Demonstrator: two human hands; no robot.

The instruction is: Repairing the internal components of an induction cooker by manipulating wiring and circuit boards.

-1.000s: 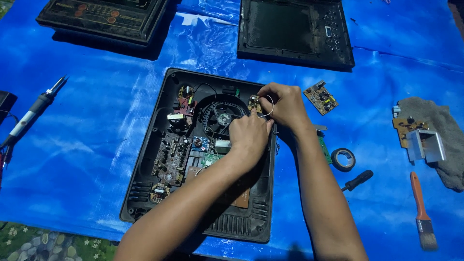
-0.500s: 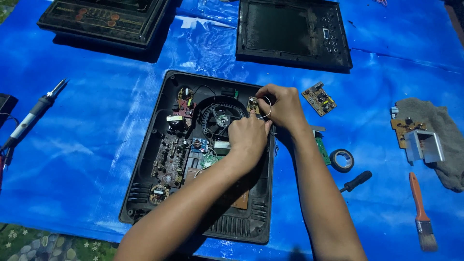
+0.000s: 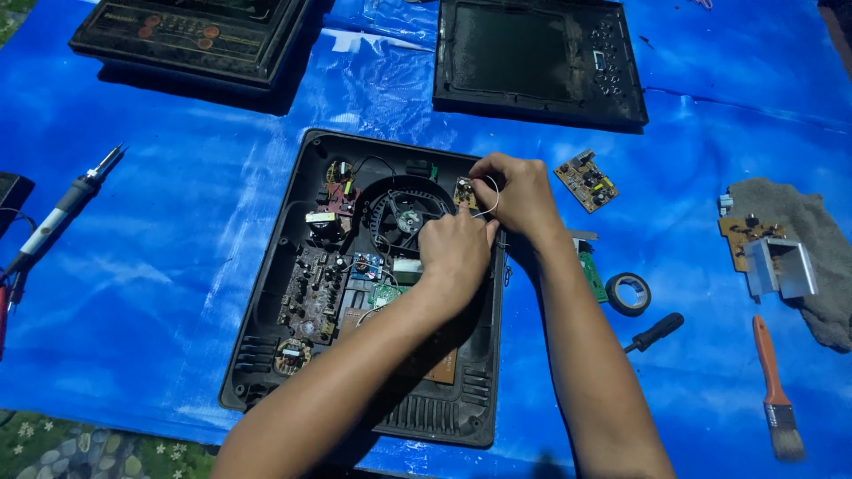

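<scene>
Two hands work inside the open black casing [image 3: 266,355] on the blue tarp [image 3: 160,266]. The right hand [image 3: 519,195] pinches a thin white wire [image 3: 493,197] beside a small board [image 3: 464,192]; the left hand [image 3: 454,253], fingers curled, rests by the fan [image 3: 404,213], its grip unclear.

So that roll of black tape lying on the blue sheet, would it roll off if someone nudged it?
Probably not. The roll of tape lies flat on its side on the blue tarp, so a nudge would likely slide it. Stood on edge, it could roll. It looks small and hollow, so probably light and easy to lift.
</scene>
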